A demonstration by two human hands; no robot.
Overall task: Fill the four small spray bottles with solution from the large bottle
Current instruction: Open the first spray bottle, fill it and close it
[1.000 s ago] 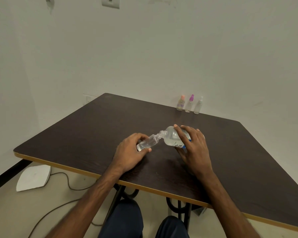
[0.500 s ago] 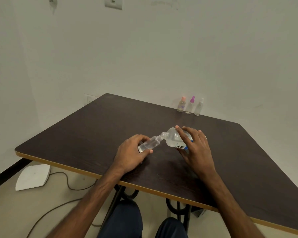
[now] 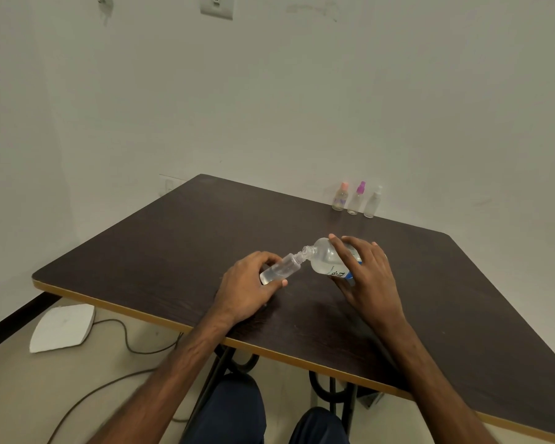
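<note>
My left hand (image 3: pixel 247 286) grips a small clear bottle (image 3: pixel 281 268), uncapped and tilted, with its open neck up to the right. My right hand (image 3: pixel 364 274) holds the large clear bottle (image 3: pixel 326 259), tipped on its side with a blue and white label; its mouth meets the small bottle's neck. Clear liquid lies in both. Three small spray bottles stand at the table's far edge by the wall: one with an orange-pink cap (image 3: pixel 340 197), one with a purple cap (image 3: pixel 357 199), one with a white cap (image 3: pixel 374 202).
The dark wooden table (image 3: pixel 173 245) has a light edge along its near side. On the floor at left lie a white flat device (image 3: pixel 63 328) and a cable (image 3: pixel 135 350). My knees show under the table's near edge.
Both hands and the two joined bottles hold almost the same pose. The view has shifted slightly.
</note>
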